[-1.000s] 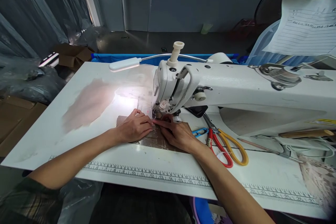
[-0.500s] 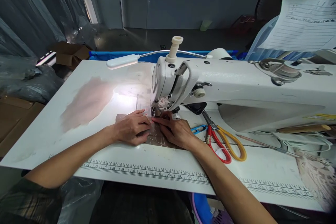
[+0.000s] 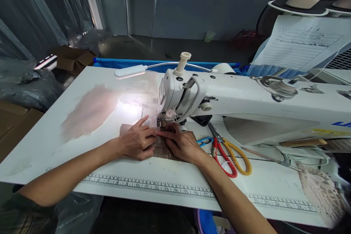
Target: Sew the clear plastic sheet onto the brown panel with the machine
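Brown, thin-looking sheet material point(image 3: 162, 151), maybe fabric, lies flat under both hands, right in front of the needle area. Left hand point(image 3: 139, 142) rests on it, fingers bent, index reaching forward; no pinch visible. Right hand point(image 3: 183, 144) has its fingertips by the foot, index pointing at the left fingers; can't tell if thumb and fingers close on the edge, contact is hidden. Just beyond is the small metal presser foot point(image 3: 161, 122) of the white enamelled sewing machine point(image 3: 177, 89). Step looks like guiding the sheet at the foot. To do it well, I'd say: left palm light and flat so the sheet can slide, right fingertips lining up the edge, no pulling, and all 10 fingers out of the needle's path; the right index seems the closest risk. Thin stuff will likely pucker if pushed. White bendy-neck lamp point(image 3: 131, 72) lights the spot. Red-and-yellow-handled metal scissors point(image 3: 220, 140) lie near the right wrist, on the white table point(image 3: 55, 146) with its printed black ruler point(image 3: 153, 186).
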`<state>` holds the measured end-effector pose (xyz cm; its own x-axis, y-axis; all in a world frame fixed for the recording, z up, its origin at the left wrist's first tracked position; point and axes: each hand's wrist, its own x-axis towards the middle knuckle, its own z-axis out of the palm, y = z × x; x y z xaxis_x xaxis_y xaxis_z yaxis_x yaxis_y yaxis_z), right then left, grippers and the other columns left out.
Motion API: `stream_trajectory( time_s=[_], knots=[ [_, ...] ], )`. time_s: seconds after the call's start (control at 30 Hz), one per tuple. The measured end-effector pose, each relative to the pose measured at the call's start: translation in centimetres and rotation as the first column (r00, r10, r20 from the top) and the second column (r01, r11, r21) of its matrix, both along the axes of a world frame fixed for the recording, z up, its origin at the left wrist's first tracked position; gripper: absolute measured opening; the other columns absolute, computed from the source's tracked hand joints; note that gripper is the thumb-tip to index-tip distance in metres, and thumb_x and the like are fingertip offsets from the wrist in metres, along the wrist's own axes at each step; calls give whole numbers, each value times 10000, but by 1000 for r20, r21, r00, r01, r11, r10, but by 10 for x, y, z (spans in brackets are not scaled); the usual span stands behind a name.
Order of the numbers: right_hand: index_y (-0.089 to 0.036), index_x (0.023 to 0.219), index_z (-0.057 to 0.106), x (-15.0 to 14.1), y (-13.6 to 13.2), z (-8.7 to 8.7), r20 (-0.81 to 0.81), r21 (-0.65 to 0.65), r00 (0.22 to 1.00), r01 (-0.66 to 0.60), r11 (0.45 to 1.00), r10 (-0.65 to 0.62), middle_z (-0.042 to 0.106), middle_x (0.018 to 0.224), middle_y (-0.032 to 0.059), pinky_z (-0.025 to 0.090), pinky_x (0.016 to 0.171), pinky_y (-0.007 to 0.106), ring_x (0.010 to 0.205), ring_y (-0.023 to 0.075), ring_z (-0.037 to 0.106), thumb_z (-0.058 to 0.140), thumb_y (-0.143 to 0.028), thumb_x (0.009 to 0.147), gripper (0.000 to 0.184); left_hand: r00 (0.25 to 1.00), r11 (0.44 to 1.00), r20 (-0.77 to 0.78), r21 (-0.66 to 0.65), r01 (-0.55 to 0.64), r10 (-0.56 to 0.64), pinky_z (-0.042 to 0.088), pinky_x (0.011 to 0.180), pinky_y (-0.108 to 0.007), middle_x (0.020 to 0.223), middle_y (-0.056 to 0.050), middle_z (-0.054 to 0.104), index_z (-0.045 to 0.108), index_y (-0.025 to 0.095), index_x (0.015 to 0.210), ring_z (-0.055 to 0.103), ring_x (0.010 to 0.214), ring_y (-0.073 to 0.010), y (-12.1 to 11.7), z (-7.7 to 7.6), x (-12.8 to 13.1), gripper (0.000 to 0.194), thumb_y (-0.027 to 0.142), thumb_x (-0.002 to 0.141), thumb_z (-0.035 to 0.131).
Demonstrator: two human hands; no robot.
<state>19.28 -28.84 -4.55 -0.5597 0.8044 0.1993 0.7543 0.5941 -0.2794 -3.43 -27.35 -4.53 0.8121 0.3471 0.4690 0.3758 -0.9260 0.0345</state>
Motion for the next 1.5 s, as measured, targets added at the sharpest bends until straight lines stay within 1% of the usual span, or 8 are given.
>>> stream_trajectory(
  time_s=[0.17, 0.27, 0.37, 0.57, 0.83, 1.17, 1.3, 1.5],
  knots=[
    [-301, 1264, 613, -5, -1, 3, 103, 31, 994, 31, 999, -34, 612, 1135, 85, 507, 698, 287, 914, 202, 596, 467, -208, 903, 400, 999, 999, -30, 2, -32, 32, 244, 1123, -588, 893, -43, 681, 675, 158, 838, 616, 731, -165, 2, 1, 0, 190, 246, 821, 507],
    [-285, 1273, 605, -8, -1, 4, 129, 44, 990, 50, 998, -56, 609, 1150, 96, 503, 679, 282, 901, 209, 599, 475, -197, 896, 409, 998, 999, -39, 21, -41, 42, 297, 1093, -562, 930, -56, 679, 679, 160, 857, 609, 788, -185, 3, 2, 0, 200, 261, 821, 510],
    [-267, 1278, 596, -9, -3, 5, 100, 23, 993, 57, 998, -59, 598, 1175, 108, 503, 669, 285, 878, 204, 608, 456, -195, 904, 406, 997, 998, -58, 38, -44, 46, 359, 1038, -523, 942, -74, 673, 684, 146, 897, 598, 803, -196, 5, 1, 0, 228, 273, 828, 508],
    [-182, 1207, 618, -10, -5, 7, 23, -76, 1000, 18, 997, -16, 619, 1121, 138, 516, 712, 324, 840, 202, 642, 378, -225, 943, 359, 990, 996, -117, 29, -81, 84, 337, 1040, -541, 1003, -86, 655, 676, 138, 978, 588, 839, -211, 8, 0, -2, 280, 306, 867, 481],
    [-210, 1238, 602, -11, -5, 1, 68, -45, 997, 45, 998, -42, 632, 1113, 130, 506, 738, 324, 856, 206, 640, 385, -245, 951, 361, 979, 993, -165, -5, -118, 115, 352, 1021, -534, 1084, -104, 631, 643, 123, 1051, 584, 885, -230, 12, 2, -2, 323, 334, 882, 467],
    [-169, 1280, 587, -16, -3, -1, 158, -6, 983, 93, 996, -91, 656, 1061, 176, 485, 595, 314, 780, 241, 656, 376, -243, 940, 408, 961, 986, -229, -17, -164, 156, 433, 887, -451, 1098, -144, 595, 634, 91, 1048, 546, 863, -238, 19, 6, 0, 387, 394, 907, 440],
    [-192, 1264, 601, -12, -2, 3, 59, -73, 994, 94, 993, -90, 642, 1115, 157, 518, 661, 341, 748, 211, 653, 374, -257, 936, 404, 959, 986, -235, -17, -164, 156, 425, 898, -455, 1110, -140, 588, 612, 89, 1108, 533, 878, -245, 22, 7, 0, 430, 435, 913, 448],
    [-199, 1125, 641, 6, 6, 16, -231, -330, 964, 48, 943, -130, 668, 1047, 85, 502, 841, 345, 945, 215, 633, 382, -319, 936, 343, 957, 987, -248, -15, -161, 153, 422, 872, -449, 1084, -139, 569, 585, 81, 1159, 517, 882, -250, 27, 7, -1, 490, 480, 909, 450]
  ],
)
